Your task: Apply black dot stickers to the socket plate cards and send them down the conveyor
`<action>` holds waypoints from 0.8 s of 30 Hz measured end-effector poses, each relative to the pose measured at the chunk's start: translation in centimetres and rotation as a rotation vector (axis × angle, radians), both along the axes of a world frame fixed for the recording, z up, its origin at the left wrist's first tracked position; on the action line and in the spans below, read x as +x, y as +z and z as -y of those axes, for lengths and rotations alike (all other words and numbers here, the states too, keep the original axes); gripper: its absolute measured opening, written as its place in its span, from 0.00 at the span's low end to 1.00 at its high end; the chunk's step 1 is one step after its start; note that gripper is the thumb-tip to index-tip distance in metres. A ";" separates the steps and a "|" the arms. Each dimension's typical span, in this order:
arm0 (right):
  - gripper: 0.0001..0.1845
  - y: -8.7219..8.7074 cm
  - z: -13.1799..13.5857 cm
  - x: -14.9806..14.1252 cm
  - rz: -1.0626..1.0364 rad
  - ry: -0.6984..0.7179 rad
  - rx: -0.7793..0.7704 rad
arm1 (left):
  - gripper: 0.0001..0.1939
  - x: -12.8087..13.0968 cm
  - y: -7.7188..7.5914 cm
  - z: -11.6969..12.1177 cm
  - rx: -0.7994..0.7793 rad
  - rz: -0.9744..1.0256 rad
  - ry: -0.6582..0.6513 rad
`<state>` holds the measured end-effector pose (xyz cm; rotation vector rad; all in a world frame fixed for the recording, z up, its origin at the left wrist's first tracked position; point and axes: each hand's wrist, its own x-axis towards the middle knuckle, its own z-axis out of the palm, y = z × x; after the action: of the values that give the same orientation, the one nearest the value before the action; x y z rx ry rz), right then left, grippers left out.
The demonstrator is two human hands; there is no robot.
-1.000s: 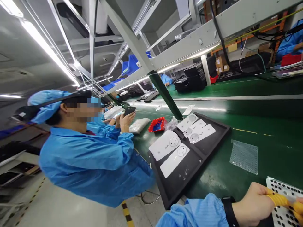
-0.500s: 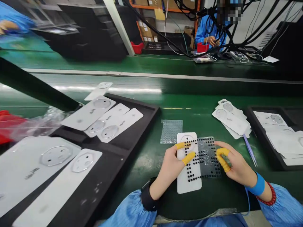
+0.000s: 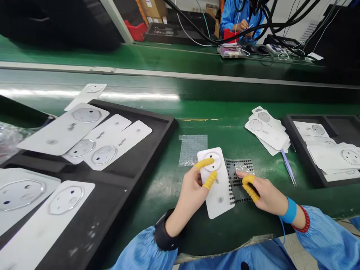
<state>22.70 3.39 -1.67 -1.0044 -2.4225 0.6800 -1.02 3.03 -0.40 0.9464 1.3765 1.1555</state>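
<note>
Your left hand [image 3: 191, 183] presses down on a white panel [image 3: 219, 195], its yellow-cotted thumb and index bent together over the panel's top end, right beside the round window. The panel lies on the green counter [image 3: 165, 187], just in front of you, and overlaps a clear dotted sheet [image 3: 239, 180] carrying rows of small black dots. Your right hand [image 3: 266, 193] sits curled at that sheet, with its bare index tip reaching onto the dots and two yellow-cotted fingers [image 3: 249, 189] drawn together. A dark sliver shows between them, but you can't tell what it is.

As for how far things stand, the left tray [image 3: 168, 123] holds five panels, their windows marked with dark specks, and one more lies on the belt past it. The right tray [image 3: 292, 127] holds further panels, with a loose stack [image 3: 267, 131] on the counter beside it. Nothing blocks your hands – a bubble sheet [image 3: 192, 150] lies just above the panel, and a slim lilac pick [image 3: 288, 168] rests beside the stack, near your right hand. Across the belt, a co-worker [image 3: 242, 22] works under hanging cables [image 3: 281, 18].
</note>
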 end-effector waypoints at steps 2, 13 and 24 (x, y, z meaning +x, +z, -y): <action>0.08 0.2 -0.5 1.0 -0.061 -0.055 -0.052 | 0.29 -0.4 0.6 0.4 0.101 -0.039 0.082; 0.03 5.1 -1.3 -5.7 -0.491 -0.198 0.061 | 0.07 1.7 0.6 3.4 0.293 -0.135 -0.105; 0.02 4.8 -0.8 -6.1 -0.447 -0.179 0.068 | 0.07 1.9 1.3 3.7 0.486 -0.346 -0.166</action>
<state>16.56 4.22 3.11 -0.9141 -1.9327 0.6706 0.89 -0.66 0.87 1.6399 1.2705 1.2640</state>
